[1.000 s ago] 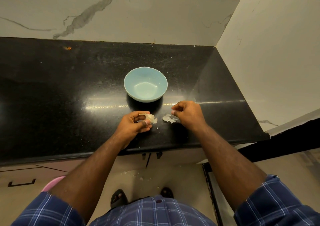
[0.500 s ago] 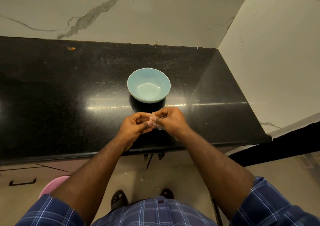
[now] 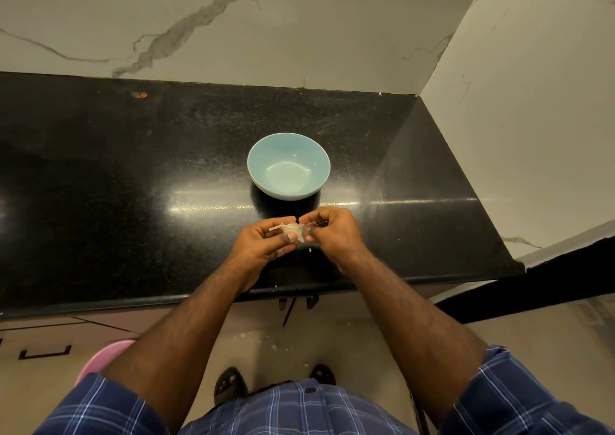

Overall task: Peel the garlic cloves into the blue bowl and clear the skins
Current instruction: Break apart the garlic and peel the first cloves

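A pale garlic piece (image 3: 292, 229) with papery skin sits between both hands, just above the black counter. My left hand (image 3: 266, 243) grips it with curled fingers and thumb. My right hand (image 3: 332, 231) pinches its skin from the right side. The blue bowl (image 3: 288, 165) stands empty on the counter just beyond the hands. A tiny white skin fleck (image 3: 310, 250) lies on the counter below the hands. The skin pile seen earlier is hidden under my right hand.
The black counter (image 3: 133, 201) ends at a marble wall behind and a side wall on the right. Its front edge runs under my forearms. A pink tub (image 3: 100, 361) stands on the floor at lower left. Skin crumbs (image 3: 266, 339) lie on the floor by my feet.
My right hand left the skin pile on the counter and came left to meet the left hand. Both hands now work the garlic together.
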The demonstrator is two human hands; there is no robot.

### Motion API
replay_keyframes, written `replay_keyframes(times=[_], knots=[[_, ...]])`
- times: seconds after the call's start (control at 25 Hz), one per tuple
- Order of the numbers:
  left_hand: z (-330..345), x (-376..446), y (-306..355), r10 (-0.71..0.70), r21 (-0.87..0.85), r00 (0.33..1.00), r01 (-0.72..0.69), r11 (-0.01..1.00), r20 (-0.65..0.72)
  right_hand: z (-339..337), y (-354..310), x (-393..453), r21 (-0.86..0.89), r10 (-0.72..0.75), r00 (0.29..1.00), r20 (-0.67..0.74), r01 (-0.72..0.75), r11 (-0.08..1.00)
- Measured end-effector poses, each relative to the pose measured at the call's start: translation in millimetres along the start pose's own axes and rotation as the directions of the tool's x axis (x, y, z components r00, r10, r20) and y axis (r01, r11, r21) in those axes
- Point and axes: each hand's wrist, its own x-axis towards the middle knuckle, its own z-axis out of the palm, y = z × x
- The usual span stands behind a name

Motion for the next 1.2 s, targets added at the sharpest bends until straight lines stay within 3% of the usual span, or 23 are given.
replay_keyframes(times=[0.12, 0.28, 0.44, 0.76, 0.96, 1.2], knots=[[1.1, 1.7, 0.9, -0.018, -0.04, 0.999, 0.017, 0.999, -0.028, -18.3, 3.5, 8.5, -0.131, -0.025, 0.997, -0.079, 0.015, 0.991], [2.2, 2.6, 3.0, -0.025, -0.022, 0.998, 0.024, 0.999, -0.052, -40.9, 4.5, 9.8, -0.299, -0.033, 0.999, 0.002, 0.032, 0.954], [2.5, 2.8, 3.5, -0.042, 0.0, 0.998, 0.042, 0.999, -0.05, -50.2, 2.8, 8.6, -0.333, -0.092, 0.996, -0.006, 0.085, 0.939], [0.6, 2.2, 1.2, -0.027, 0.051, 0.999, 0.029, 0.998, -0.045, -45.9, -4.7, 7.1, -0.33, -0.268, 0.95, -0.163, 0.203, 0.922], [1.6, -0.3, 1.4, 0.02, 0.031, 0.999, -0.019, 0.999, -0.03, -5.5, -5.2, -9.6, -0.211, -0.112, 0.978, 0.174, 0.148, 0.966], [0.2, -2.1, -1.4, 0.043, 0.019, 0.999, -0.042, 0.999, -0.017, 3.7, -5.5, -6.5, -0.27, -0.14, 0.987, 0.08, 0.157, 0.95]])
